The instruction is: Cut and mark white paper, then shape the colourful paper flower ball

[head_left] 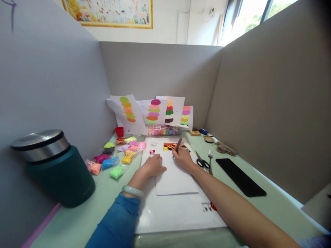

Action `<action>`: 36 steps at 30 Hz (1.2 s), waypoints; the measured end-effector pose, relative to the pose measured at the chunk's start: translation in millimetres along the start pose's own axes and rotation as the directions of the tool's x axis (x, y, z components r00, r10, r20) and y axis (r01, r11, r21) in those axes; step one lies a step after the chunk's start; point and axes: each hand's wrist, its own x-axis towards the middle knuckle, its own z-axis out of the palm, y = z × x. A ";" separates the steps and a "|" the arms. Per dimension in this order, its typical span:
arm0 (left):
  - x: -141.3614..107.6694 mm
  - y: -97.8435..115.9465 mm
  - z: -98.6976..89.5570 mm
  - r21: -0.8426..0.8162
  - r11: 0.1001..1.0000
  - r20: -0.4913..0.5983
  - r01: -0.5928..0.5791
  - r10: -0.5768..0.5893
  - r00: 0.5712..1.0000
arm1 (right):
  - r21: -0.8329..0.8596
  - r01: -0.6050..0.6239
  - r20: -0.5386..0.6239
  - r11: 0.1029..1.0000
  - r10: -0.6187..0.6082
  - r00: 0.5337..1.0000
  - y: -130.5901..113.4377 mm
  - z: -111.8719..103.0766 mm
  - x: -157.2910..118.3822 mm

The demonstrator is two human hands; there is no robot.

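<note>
Right hand (183,158) pinches pen (178,144); tip points down over paper (177,183), contact unclear. Pen's long axis slants, top end away and rightward. Left hand (152,166), grasping nothing, rests flat at paper's left edge.

At the bottom of the frame, left of centre, a wrinkled, blue cloth sleeve (115,222) with a gathered cuff (130,204) covers the left arm (138,180). A smooth, rounded, pale green bangle (132,190) circles its wrist. Toward the lower right, the right forearm (232,203) is bare.
</note>
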 end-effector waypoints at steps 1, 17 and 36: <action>0.1 -0.2 0.2 -0.001 1.000 0.000 0.001 -0.001 1.000 | 0.002 0.003 0.001 1.000 -0.003 1.000 -0.3 -0.3 -0.2; 4.0 -4.5 5.6 0.031 0.999 -0.017 -0.015 0.016 1.000 | 0.146 0.143 0.031 0.979 -0.149 0.988 2.3 1.7 -2.9; 3.0 -3.2 3.5 0.056 0.998 -0.013 -0.028 0.028 1.000 | 0.377 0.206 0.179 0.903 -0.289 0.940 -12.7 -9.1 -13.4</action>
